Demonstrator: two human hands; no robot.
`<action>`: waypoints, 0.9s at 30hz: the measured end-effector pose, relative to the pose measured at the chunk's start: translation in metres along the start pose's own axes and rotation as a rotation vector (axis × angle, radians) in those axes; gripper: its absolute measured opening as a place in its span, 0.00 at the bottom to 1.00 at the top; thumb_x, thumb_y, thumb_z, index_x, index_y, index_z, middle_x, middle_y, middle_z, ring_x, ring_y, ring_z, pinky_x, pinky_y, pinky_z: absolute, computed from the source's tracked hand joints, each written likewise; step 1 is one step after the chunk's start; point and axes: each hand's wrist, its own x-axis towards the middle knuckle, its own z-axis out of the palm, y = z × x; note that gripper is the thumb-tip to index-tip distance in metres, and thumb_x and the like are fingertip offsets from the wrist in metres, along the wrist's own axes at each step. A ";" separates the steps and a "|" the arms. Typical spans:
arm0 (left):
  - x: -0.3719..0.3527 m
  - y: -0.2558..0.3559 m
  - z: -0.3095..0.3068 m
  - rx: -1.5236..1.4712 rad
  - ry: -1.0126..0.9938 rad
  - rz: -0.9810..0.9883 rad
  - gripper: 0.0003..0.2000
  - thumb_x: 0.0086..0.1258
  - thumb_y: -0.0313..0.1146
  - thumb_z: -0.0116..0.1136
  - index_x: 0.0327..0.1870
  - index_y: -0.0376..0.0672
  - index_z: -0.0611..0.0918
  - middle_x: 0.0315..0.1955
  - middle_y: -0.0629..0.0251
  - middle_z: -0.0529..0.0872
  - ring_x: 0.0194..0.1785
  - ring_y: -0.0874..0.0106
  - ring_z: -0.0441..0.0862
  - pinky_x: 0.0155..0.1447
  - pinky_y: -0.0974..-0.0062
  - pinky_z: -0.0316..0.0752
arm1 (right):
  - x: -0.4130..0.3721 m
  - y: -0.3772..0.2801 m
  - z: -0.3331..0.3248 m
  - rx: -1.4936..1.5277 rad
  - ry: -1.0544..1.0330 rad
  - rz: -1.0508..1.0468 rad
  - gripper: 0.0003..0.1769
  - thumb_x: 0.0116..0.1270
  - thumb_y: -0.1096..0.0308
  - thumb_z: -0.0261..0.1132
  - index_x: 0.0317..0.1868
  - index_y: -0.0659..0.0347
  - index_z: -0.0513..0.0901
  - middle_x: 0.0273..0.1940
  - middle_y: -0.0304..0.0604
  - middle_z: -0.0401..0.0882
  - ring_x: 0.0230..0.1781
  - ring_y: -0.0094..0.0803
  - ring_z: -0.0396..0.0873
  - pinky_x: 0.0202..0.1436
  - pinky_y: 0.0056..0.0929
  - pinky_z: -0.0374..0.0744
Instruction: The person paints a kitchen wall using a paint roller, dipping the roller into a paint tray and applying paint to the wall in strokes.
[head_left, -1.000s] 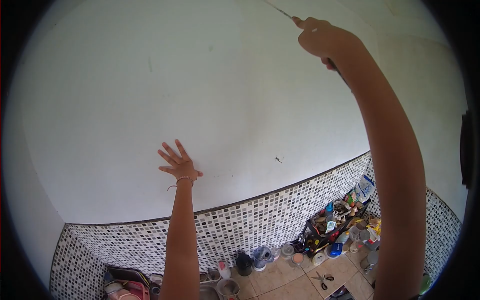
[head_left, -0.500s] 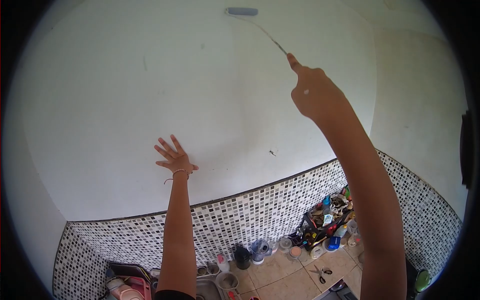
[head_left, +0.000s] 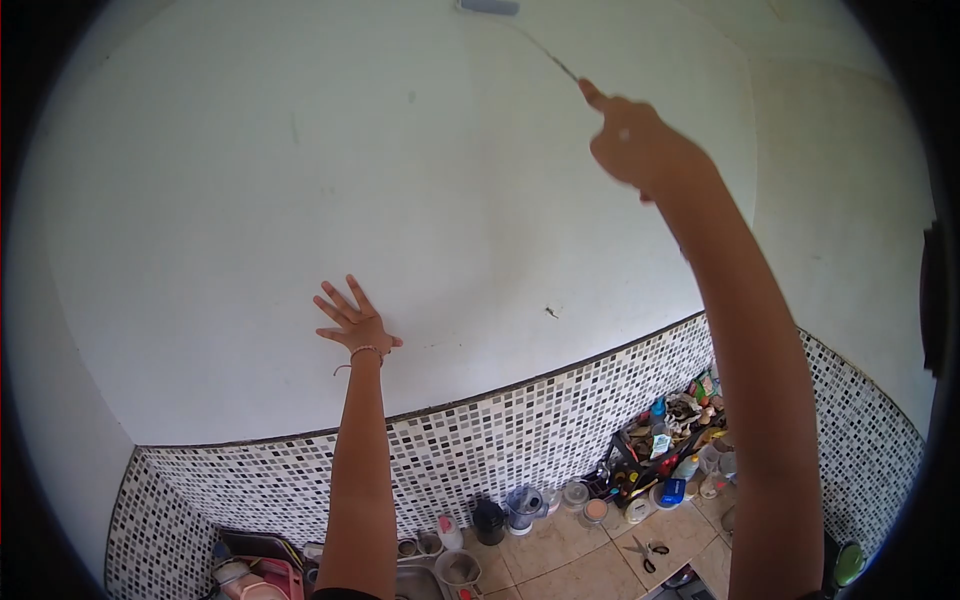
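Observation:
My right hand point(head_left: 632, 140) is raised high at the upper right, fingers wrapped round the handle of a paint roller point(head_left: 488, 6). Its index finger lies stretched along the thin metal rod, and most of the handle is hidden in the hand. The grey roller sleeve lies against the white wall point(head_left: 230, 220) at the top edge of the view. Lower and to the left, my left hand point(head_left: 358, 325) rests flat on the same wall with its fingers spread. A thin bracelet point(head_left: 367, 350) circles that wrist.
Below the wall runs a black-and-white mosaic tile band point(head_left: 480, 430). On the tiled counter point(head_left: 560, 550) are scissors point(head_left: 645, 552), a blender jug point(head_left: 524, 508), jars and a crowded rack point(head_left: 640, 450). A sink point(head_left: 418, 580) and a pink container point(head_left: 280, 580) stand at lower left.
My right hand and the roller have moved upward, so the sleeve now sits at the view's top edge. My left hand stays flat on the wall.

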 end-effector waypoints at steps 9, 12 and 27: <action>0.000 -0.003 -0.001 0.027 0.009 0.018 0.77 0.41 0.60 0.81 0.76 0.42 0.25 0.72 0.29 0.19 0.74 0.29 0.16 0.67 0.23 0.49 | -0.019 0.029 -0.015 0.138 0.011 -0.068 0.34 0.73 0.70 0.56 0.78 0.38 0.60 0.63 0.58 0.75 0.16 0.24 0.71 0.15 0.25 0.76; 0.001 -0.002 -0.001 0.024 -0.003 0.009 0.77 0.41 0.59 0.81 0.76 0.42 0.25 0.72 0.28 0.19 0.74 0.29 0.16 0.67 0.23 0.49 | -0.048 0.028 -0.002 0.173 -0.155 0.011 0.36 0.73 0.70 0.56 0.78 0.37 0.59 0.67 0.60 0.71 0.16 0.24 0.72 0.15 0.26 0.77; 0.002 -0.003 -0.001 -0.007 -0.024 0.017 0.78 0.41 0.58 0.81 0.74 0.39 0.22 0.69 0.28 0.14 0.72 0.31 0.11 0.67 0.23 0.47 | 0.084 -0.072 -0.012 0.426 -0.027 0.085 0.38 0.66 0.69 0.42 0.79 0.41 0.56 0.25 0.48 0.75 0.15 0.33 0.71 0.23 0.35 0.78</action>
